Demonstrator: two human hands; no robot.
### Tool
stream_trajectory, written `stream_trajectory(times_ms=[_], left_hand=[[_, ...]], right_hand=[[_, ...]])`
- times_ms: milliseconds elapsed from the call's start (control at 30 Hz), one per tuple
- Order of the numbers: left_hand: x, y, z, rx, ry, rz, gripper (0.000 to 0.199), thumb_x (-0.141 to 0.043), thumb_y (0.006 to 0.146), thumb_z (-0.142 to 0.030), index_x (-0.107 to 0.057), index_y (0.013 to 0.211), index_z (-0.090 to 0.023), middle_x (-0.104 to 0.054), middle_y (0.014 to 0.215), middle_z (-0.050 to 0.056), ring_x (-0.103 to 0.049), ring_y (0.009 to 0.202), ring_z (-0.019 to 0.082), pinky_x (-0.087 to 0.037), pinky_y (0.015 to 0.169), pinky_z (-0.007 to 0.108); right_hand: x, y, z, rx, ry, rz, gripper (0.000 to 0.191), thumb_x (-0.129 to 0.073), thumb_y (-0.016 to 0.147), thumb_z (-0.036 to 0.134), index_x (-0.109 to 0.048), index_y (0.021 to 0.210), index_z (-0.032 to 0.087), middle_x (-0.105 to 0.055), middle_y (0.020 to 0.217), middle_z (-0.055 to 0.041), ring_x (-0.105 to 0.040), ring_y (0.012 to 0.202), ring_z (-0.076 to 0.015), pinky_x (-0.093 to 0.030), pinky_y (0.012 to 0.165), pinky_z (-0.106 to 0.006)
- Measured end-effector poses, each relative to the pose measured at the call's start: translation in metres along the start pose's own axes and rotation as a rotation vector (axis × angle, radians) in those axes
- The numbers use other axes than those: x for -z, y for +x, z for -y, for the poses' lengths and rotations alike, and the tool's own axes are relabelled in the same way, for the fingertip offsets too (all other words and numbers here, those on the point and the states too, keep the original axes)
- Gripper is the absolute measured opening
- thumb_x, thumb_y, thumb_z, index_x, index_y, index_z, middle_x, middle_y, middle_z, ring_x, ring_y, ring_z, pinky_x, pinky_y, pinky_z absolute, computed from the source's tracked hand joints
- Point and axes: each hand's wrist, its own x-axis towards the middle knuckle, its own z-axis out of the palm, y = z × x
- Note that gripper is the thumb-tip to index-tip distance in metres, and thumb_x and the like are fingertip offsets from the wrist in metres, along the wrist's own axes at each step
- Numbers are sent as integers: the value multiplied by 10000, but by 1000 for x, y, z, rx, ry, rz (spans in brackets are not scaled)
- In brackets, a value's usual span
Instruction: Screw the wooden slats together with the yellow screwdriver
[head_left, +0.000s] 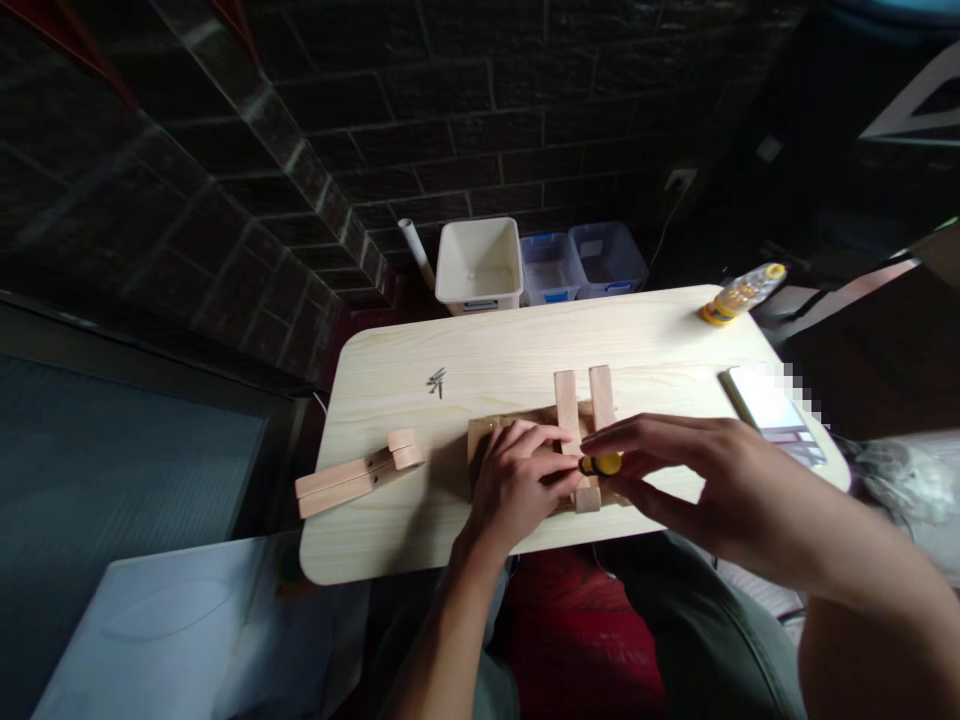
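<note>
Near the table's front edge lies a rough-sided wooden block (478,450), with two pale wooden strips (566,395) (601,390) across it. My left hand (521,475) rests over the block, its index finger and thumb pressed against the nearer left strip. A short wooden piece (588,499) sits at that strip's front end. My right hand (667,460) has its fingers around a yellow-and-black screwdriver (606,464), seen nearly end-on above the strip. The screwdriver's tip and whatever it touches are hidden.
Several screws (436,381) lie on the table (495,350). A joined wooden piece (345,484) is at the left end. At the right stand a clear bottle-shaped container with a yellow base (742,295) and a phone (772,410). Bins (480,265) stand beyond the table.
</note>
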Motion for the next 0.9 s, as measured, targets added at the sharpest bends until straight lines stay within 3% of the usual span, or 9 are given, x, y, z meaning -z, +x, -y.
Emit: stream_trajectory(times_ms=[167,333,567,900], left_hand=[[1,1,-3,-1,23,-9,59,-802,898,-245,-831,876,-292,-787,1178,-10,-627,1070,245,-458,954,446],[1,2,-5,-3,27,-18,58,-818,886,-261,-821,833,-286,-789,1123,-9,-629,1044,238,-468,940,430],[0,2,-4,-6,29,-18,59,-802,891,-231,-816,894,-288,-791,1142,-11,-638,1048,235,-461,928,425],[0,2,-4,-17,22,-38,70,-797,913,-301,-810,846,-282,-792,1106,0,-647,1031,226,-470,910,407]], right_hand=[[6,2,2,54,-171,1,327,-632,1032,167,-731,1304,318,-794,1262,30,-774,1078,-145,-568,940,-215],[10,6,1,9,-97,4,300,-601,1063,253,-740,1326,288,-784,1285,-28,-772,1096,-189,-604,905,-247],[8,4,-4,-15,30,15,303,-689,1001,171,-750,1272,293,-796,1142,9,-755,1011,-146,-577,898,-216],[14,9,-16,-28,122,27,165,-681,1024,278,-743,1173,306,-792,1077,39,-726,889,-115,-570,788,-187]])
